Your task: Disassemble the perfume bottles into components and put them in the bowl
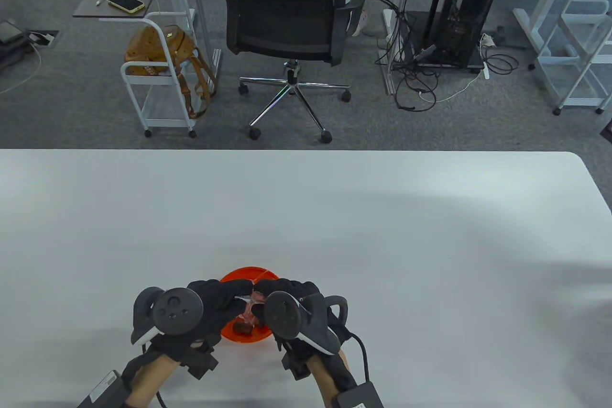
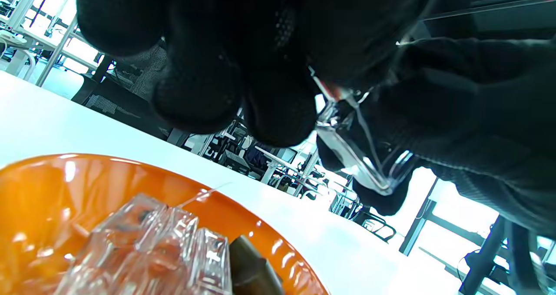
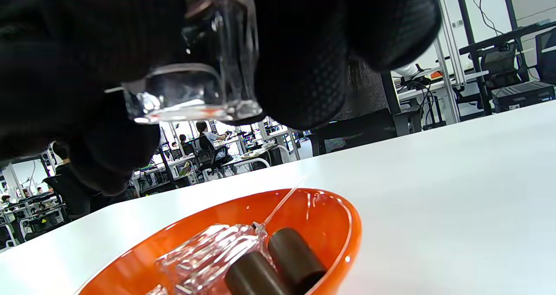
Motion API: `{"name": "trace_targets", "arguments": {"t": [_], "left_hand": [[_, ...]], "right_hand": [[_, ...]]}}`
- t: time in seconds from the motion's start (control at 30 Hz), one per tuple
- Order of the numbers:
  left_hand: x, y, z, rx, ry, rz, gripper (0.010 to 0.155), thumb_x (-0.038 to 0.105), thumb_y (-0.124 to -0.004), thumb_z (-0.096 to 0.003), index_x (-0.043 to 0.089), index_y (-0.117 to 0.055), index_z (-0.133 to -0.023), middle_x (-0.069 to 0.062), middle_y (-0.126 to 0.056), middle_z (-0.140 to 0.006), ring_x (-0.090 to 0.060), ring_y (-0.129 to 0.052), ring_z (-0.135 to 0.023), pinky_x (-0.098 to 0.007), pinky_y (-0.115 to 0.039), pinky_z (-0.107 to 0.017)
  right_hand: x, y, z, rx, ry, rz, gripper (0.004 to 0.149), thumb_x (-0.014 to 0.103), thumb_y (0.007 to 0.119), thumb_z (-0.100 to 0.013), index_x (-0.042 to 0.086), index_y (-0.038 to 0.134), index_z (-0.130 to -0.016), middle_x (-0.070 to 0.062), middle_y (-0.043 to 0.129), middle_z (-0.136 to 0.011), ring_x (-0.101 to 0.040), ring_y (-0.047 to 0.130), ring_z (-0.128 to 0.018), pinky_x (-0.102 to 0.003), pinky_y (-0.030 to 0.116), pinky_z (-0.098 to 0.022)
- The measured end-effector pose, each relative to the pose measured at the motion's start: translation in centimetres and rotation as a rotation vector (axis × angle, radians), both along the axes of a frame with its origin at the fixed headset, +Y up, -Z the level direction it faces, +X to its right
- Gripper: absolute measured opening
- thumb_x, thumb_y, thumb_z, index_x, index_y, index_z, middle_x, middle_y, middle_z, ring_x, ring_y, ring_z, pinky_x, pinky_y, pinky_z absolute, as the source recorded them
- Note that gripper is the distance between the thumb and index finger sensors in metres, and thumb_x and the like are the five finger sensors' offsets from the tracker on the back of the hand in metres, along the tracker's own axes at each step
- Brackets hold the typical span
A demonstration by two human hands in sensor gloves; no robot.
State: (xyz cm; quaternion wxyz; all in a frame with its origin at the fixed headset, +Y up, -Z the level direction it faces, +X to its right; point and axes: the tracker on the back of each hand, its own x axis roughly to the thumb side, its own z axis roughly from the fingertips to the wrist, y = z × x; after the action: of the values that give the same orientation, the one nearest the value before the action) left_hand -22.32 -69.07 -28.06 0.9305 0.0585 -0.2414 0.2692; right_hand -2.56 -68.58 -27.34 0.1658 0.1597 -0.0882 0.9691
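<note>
Both gloved hands hold one clear perfume bottle (image 1: 250, 305) just above the orange bowl (image 1: 248, 274). My left hand (image 1: 233, 301) grips its left end, and my right hand (image 1: 268, 291) curls round its glass body (image 3: 204, 73). In the left wrist view the bottle (image 2: 360, 156) hangs between my left fingers (image 2: 278, 112) and the right glove (image 2: 460, 112). The bowl (image 3: 343, 225) holds a clear bottle body (image 3: 208, 251) with a thin dip tube (image 3: 282, 203), and two dark brown caps (image 3: 295, 251). The held bottle's top is hidden by the gloves.
The bowl sits near the front edge of the white table (image 1: 382, 236). An office chair (image 1: 287, 20) and a small cart with a brown bag (image 1: 162, 49) stand on the floor beyond the far edge.
</note>
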Motion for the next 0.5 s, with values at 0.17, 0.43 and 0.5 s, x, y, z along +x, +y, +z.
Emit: {"name": "trace_targets", "arguments": {"t": [0.17, 0.43, 0.5], "left_hand": [[-0.15, -0.03, 0.03, -0.026, -0.016, 0.040, 0.053, 0.032, -0.089, -0.0429, 0.015, -0.087, -0.094, -0.010, -0.111, -0.074, -0.029, -0.108, -0.059, -0.058, -0.076, -0.057], [0.06, -0.07, -0.02, 0.004, 0.004, 0.041, 0.051, 0.040, -0.081, -0.0436, 0.017, -0.094, -0.088, -0.009, -0.115, -0.066, -0.029, -0.109, -0.054, -0.058, -0.078, -0.055], [0.10, 0.17, 0.08, -0.012, -0.021, 0.028, 0.054, 0.033, -0.089, -0.0425, 0.018, -0.085, -0.094, -0.008, -0.113, -0.071, -0.026, -0.109, -0.057, -0.056, -0.078, -0.057]], "right_hand": [[-0.18, -0.12, -0.02, 0.000, -0.003, 0.015, 0.056, 0.050, 0.082, -0.031, 0.028, 0.079, -0.082, 0.006, 0.097, -0.078, -0.009, 0.106, -0.052, -0.045, 0.085, -0.055], [0.24, -0.09, -0.11, -0.012, -0.005, -0.009, 0.056, 0.050, 0.082, -0.031, 0.027, 0.079, -0.082, 0.005, 0.098, -0.077, -0.009, 0.107, -0.052, -0.045, 0.085, -0.055], [0.21, -0.04, -0.11, -0.013, -0.006, -0.014, 0.056, 0.050, 0.082, -0.031, 0.028, 0.079, -0.082, 0.006, 0.097, -0.077, -0.009, 0.107, -0.052, -0.045, 0.085, -0.055]]}}
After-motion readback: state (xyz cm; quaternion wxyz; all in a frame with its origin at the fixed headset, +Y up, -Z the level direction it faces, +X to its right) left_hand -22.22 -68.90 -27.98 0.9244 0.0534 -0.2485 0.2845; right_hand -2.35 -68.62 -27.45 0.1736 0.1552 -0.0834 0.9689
